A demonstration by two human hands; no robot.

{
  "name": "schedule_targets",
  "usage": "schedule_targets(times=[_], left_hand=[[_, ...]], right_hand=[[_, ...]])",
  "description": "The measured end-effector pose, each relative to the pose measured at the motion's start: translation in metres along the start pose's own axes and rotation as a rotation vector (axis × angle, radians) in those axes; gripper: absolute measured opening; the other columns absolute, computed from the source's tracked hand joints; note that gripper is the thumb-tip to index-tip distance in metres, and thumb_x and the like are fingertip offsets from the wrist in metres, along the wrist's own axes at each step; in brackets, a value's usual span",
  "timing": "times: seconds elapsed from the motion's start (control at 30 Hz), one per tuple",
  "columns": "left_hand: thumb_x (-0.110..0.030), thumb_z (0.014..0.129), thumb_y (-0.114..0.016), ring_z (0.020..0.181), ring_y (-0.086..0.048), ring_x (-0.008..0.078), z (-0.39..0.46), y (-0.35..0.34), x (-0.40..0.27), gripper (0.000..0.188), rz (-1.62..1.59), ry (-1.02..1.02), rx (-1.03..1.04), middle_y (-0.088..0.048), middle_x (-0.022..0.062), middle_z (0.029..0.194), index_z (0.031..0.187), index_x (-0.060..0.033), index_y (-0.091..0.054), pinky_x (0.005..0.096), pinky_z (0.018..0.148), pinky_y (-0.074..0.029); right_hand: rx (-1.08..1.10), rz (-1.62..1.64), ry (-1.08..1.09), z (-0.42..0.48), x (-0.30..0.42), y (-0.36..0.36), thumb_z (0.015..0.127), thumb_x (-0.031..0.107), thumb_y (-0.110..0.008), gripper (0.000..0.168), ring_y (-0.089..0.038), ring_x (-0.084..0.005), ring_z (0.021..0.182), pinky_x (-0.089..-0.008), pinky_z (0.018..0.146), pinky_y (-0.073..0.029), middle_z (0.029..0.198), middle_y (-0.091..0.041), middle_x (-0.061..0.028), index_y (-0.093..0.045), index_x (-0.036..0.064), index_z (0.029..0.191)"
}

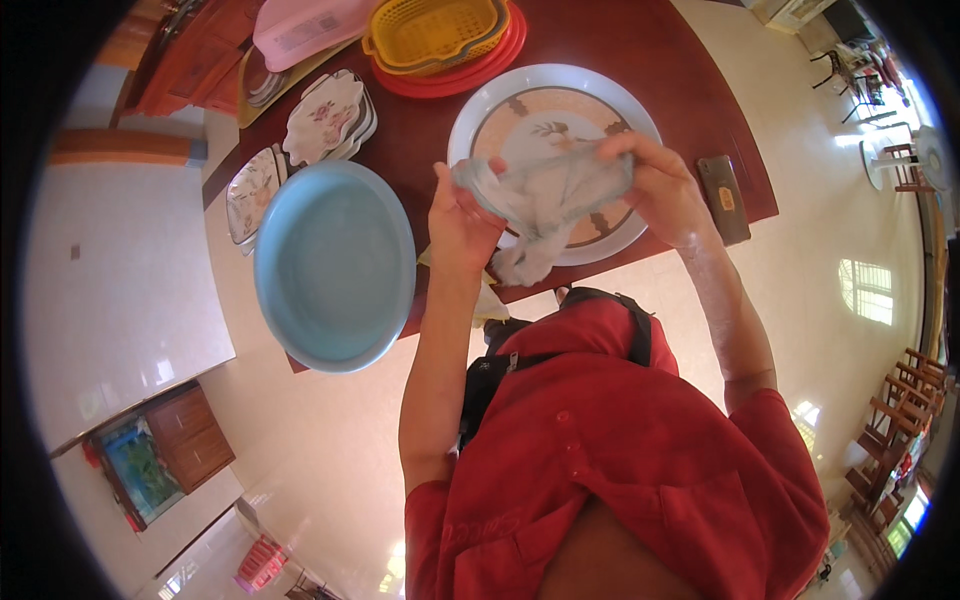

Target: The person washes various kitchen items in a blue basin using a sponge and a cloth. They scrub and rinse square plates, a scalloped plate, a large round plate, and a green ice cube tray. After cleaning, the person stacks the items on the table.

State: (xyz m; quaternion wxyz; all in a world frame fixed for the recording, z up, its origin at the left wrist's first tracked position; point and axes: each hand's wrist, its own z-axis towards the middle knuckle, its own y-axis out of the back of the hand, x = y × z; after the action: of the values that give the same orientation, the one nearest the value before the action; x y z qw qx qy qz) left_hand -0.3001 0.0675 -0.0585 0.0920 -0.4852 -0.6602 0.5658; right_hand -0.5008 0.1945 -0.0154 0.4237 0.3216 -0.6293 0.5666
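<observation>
A thin grey-white cloth (pixel 551 187), blurred and partly see-through, is stretched between both hands. My left hand (pixel 472 217) grips its left end, palm turned up and fingers partly hidden by the fabric. The right end is pinched in my right hand (pixel 660 180), and a loose part hangs down between them. Beneath the cloth lies a large round plate (pixel 555 82) with a white rim and an orange and brown pattern. A light blue plastic basin (pixel 334 262) stands left of my left hand, at the table's edge.
Stacked floral dishes (pixel 326 116) and smaller floral dishes (pixel 255 187) lie beyond the basin. A yellow basket (pixel 435 30) sits on red plastic trays (pixel 450 82), beside a pink container (pixel 311 26). A phone (pixel 724 199) lies at the right edge of the dark red table (pixel 697 97).
</observation>
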Motion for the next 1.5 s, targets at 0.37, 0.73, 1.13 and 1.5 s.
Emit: schedule_targets(times=[0.37, 0.73, 1.13, 1.5], left_hand=[[0.002, 0.072, -0.061, 0.098, -0.056, 0.0203, 0.008, 0.003, 0.045, 0.029, 0.950, -0.198, 0.037, -0.057, 0.0106, 0.106, 0.100, -0.0035, -0.054, 0.0355, 0.084, -0.047], [0.003, 0.068, -0.057, 0.076, -0.060, 0.0155, 0.009, 0.007, -0.002, 0.024, 0.441, -0.171, -0.002, -0.063, 0.0066, 0.087, 0.091, -0.0001, -0.060, 0.0282, 0.068, -0.049], [0.011, 0.065, -0.048, 0.083, -0.061, 0.0169, 0.010, 0.009, -0.021, 0.042, 0.440, -0.146, 0.108, -0.062, 0.0077, 0.094, 0.106, 0.0018, -0.056, 0.0272, 0.071, -0.049], [0.011, 0.070, -0.048, 0.103, -0.056, 0.0228, -0.004, 0.001, -0.042, 0.053, 0.301, 0.016, 0.139, -0.057, 0.0101, 0.111, 0.122, -0.0019, -0.046, 0.0355, 0.086, -0.047]], right_hand=[[-0.117, -0.389, 0.008, 0.009, -0.023, -0.009, 0.073, 0.006, -0.071, 0.046, -0.048, -0.0092, 0.096, -0.0257, 0.082, -0.042, 0.105, -0.051, -0.0028, -0.044, 0.007, 0.109], [-0.024, -1.012, -0.136, 0.020, 0.013, 0.042, 0.073, 0.005, -0.067, 0.042, -0.053, -0.0165, 0.092, -0.0286, 0.079, -0.044, 0.107, -0.055, -0.0051, -0.051, 0.003, 0.112], [-0.170, -0.089, -0.067, 0.023, 0.013, 0.049, 0.089, 0.014, -0.055, 0.029, -0.056, -0.0106, 0.088, -0.0266, 0.073, -0.047, 0.098, -0.059, -0.0028, -0.048, 0.002, 0.115], [-0.166, -0.896, 0.080, 0.018, 0.050, 0.029, 0.088, 0.014, -0.055, 0.025, -0.055, -0.0126, 0.081, -0.0242, 0.072, -0.045, 0.090, -0.061, -0.0043, -0.053, 0.002, 0.109]])
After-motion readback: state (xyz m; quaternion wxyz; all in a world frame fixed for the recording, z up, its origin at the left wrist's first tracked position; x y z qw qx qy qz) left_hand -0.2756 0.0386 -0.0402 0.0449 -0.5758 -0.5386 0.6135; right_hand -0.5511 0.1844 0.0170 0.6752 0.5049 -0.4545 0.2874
